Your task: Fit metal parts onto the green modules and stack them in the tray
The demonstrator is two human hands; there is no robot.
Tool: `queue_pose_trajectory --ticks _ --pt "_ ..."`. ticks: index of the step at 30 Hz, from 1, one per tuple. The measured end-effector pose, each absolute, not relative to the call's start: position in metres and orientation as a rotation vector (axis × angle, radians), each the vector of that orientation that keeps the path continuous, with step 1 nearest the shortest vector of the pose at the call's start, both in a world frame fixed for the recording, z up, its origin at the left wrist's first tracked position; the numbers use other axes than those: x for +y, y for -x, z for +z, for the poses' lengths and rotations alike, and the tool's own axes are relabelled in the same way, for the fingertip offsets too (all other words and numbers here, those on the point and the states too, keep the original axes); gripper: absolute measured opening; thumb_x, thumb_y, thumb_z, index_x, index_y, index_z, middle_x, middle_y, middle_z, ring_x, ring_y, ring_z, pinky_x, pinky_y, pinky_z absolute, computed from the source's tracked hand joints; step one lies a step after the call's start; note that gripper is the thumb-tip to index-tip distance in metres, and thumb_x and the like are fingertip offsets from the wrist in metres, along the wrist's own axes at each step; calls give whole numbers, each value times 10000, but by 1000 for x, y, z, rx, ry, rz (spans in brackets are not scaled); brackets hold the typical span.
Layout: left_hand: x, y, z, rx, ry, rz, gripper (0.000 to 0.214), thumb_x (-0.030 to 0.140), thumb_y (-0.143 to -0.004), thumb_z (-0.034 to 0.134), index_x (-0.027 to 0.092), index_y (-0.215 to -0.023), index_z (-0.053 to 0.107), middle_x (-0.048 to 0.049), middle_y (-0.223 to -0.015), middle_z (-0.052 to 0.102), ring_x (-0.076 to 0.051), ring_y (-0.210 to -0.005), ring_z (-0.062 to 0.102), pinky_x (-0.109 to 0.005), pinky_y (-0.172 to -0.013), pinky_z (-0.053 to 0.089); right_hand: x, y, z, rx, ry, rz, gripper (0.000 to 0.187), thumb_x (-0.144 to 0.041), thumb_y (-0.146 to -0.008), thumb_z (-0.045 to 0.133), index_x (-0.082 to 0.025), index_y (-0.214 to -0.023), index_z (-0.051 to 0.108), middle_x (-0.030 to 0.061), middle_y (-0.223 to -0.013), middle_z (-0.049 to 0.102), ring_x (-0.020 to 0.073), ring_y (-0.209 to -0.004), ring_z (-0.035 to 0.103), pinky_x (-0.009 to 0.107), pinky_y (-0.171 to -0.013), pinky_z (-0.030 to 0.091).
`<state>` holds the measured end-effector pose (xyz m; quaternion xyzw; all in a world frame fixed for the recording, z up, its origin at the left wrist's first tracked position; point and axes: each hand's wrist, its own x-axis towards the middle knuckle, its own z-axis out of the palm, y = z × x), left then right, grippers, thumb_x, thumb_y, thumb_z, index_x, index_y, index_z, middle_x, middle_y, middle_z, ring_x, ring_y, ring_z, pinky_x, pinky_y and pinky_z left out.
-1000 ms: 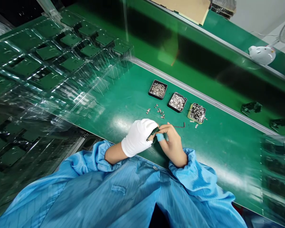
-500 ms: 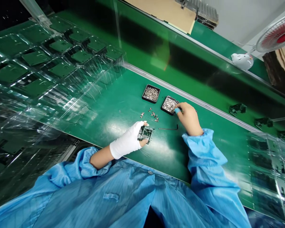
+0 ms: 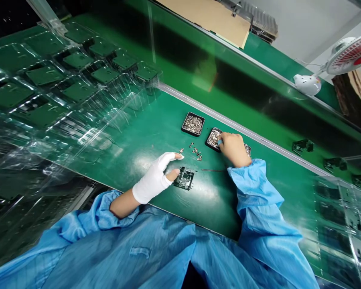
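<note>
Fingers [image 3: 169, 156] of the white-gloved left grip [image 3: 154, 179] stand apart beside a square green circuit board [image 3: 185, 179]; the bare right grip [image 3: 235, 149], its closure hidden, meets silvery metal parts [image 3: 213, 137] in a black tray [image 3: 211, 146].

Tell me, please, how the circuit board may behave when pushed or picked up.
The circuit board is probably stiff, as its edges look straight. Thin prongs along one side could bend easily. Lying flat, it would likely slide rather than roll.
</note>
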<state>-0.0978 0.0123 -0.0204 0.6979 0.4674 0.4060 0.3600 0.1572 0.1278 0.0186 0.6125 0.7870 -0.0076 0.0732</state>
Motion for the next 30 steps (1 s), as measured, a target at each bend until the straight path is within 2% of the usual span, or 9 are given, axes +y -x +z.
queue_pose_trajectory --ticks 3,7,14,18,20,22,24,26,30 --pt "12 96 -19 1213 -1802 1033 272 304 -882 535 173 -1119 554 -86 -1141 638 -212 -1112 589 -397 -1009 468 129 -158 15 2434 -1811 -156 193 -99 -829 520 -158 -970 637 111 -1042 655 265 -977 589 341 -836 374" --pt "13 96 -19 1216 -1811 1023 245 280 -879 537 173 -1096 568 -72 -1114 651 -200 -1085 602 -374 -996 472 131 -157 16 2434 -1784 -195 173 -97 -832 507 -175 -882 653 96 -977 663 249 -917 599 335 -815 383" --pt "14 97 -15 1225 -1831 1039 218 289 -888 517 169 -1056 587 -68 -1071 668 -193 -1040 622 -351 -958 492 126 -164 14 2569 -1972 -196 312 -49 -807 423 -134 -979 670 115 -1003 696 257 -945 619 325 -843 416" --pt "15 98 -13 1218 -1890 1076 215 303 -894 503 168 -1030 602 -66 -1040 679 -189 -1006 636 -338 -926 506 119 -173 11 2649 -2241 -337 237 -152 -858 430 -163 -975 635 94 -946 694 249 -828 620 339 -766 437" --pt "16 99 -11 1237 -1932 1100 207 299 -896 499 172 -1015 610 -62 -1019 685 -186 -980 644 -332 -898 516 109 -171 14 2692 -2364 -581 165 -205 -872 446 -182 -918 603 70 -876 681 226 -758 604 330 -721 435" --pt "16 97 -8 1249 -1998 1129 187 277 -900 490 174 -985 622 -56 -982 692 -175 -933 651 -319 -855 524 92 -163 20 2783 -2312 -1061 119 -254 -897 457 -197 -869 558 44 -818 660 200 -751 593 315 -717 437" --pt "15 93 -2 1243 -2091 1155 181 264 -911 478 174 -941 633 -51 -932 696 -166 -876 650 -307 -805 526 69 -148 25 2792 -2026 -1656 141 -308 -932 462 -207 -860 528 23 -790 639 176 -759 586 299 -723 443" --pt "15 87 4 1189 -2202 1145 232 303 -936 457 177 -879 643 -48 -863 692 -161 -811 642 -297 -751 517 44 -131 29 2658 -1678 -2089 181 -364 -954 470 -210 -876 524 15 -788 622 158 -752 576 288 -718 448" --pt "14 76 11 1074 -2382 1095 484 411 -984 329 175 -665 606 -39 -663 636 -153 -637 585 -277 -620 461 12 -109 26 2357 -1432 -2493 261 -461 -935 527 -207 -876 530 10 -787 595 140 -727 564 276 -698 455"
